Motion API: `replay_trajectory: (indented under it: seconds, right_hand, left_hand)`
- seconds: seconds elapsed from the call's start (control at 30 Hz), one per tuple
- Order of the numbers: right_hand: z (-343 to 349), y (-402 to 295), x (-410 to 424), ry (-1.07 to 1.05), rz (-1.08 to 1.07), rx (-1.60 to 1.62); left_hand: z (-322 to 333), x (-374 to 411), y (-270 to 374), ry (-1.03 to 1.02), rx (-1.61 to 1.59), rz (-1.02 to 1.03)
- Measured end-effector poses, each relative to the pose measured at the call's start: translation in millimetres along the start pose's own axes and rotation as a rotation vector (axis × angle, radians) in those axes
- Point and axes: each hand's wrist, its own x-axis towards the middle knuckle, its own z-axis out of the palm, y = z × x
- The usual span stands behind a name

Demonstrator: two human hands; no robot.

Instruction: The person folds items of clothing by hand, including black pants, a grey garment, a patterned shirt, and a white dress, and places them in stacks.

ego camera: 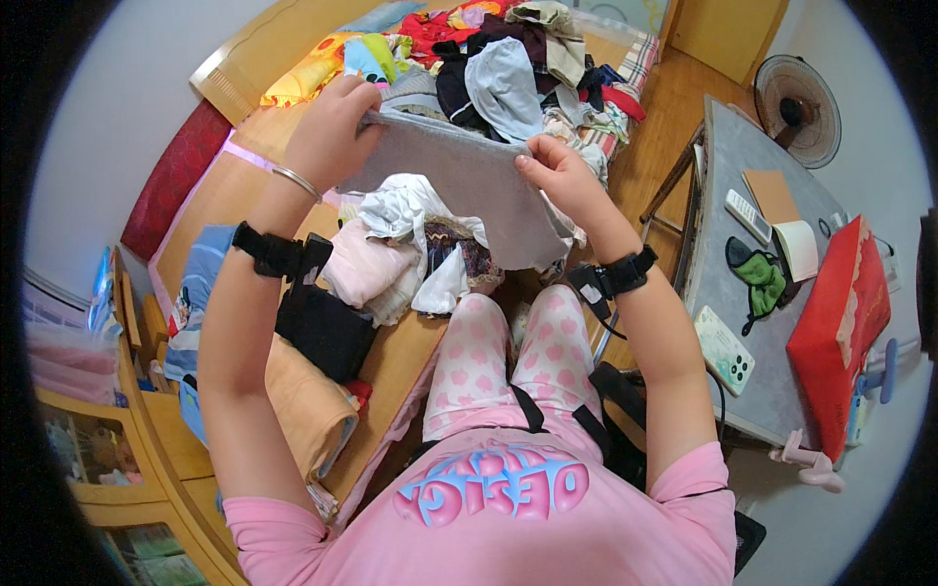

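Between my two hands a grey cloth garment (458,172) is stretched out above the bed edge, hanging down toward my knees. My left hand (333,124) pinches its upper left corner, and my right hand (560,172) grips the upper right corner between thumb and fingers. Below and behind the garment lies a small heap with a white cloth (403,205), a pink folded cloth (370,264) and a dark patterned cloth (458,249). What kind of garment the grey piece is, I cannot tell.
A large mixed clothes pile (506,80) covers the bed's far end. Folded black (326,333) and orange (304,399) cloths lie to the left. On the right, a grey table (663,322) holds a phone (724,350), a remote control (747,216) and a red box (835,329); an electric fan (795,110) stands beyond.
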Motion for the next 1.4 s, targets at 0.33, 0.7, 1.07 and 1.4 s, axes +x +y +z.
replay_trajectory:
  seconds: [0.33,0.7,1.07,1.4]
  right_hand:
    - [44.6,29.8,-14.2,-0.11,0.096,0.169]
    - [145.4,58.0,-37.0,-0.409,0.243,0.277]
    - [165.0,112.2,-90.2,-0.257,0.21,0.219]
    - [153.3,216.1,-136.4,-0.3,0.326,-0.015]
  left_hand:
    - [9.3,-53.6,-19.9,-0.304,0.371,-0.101]
    - [93.3,-166.2,37.4,-0.546,-0.945,-0.563]
    - [117.8,-183.9,34.8,-0.372,-0.762,-0.355]
    - [70.3,-207.2,24.7,-0.548,-0.953,-0.701]
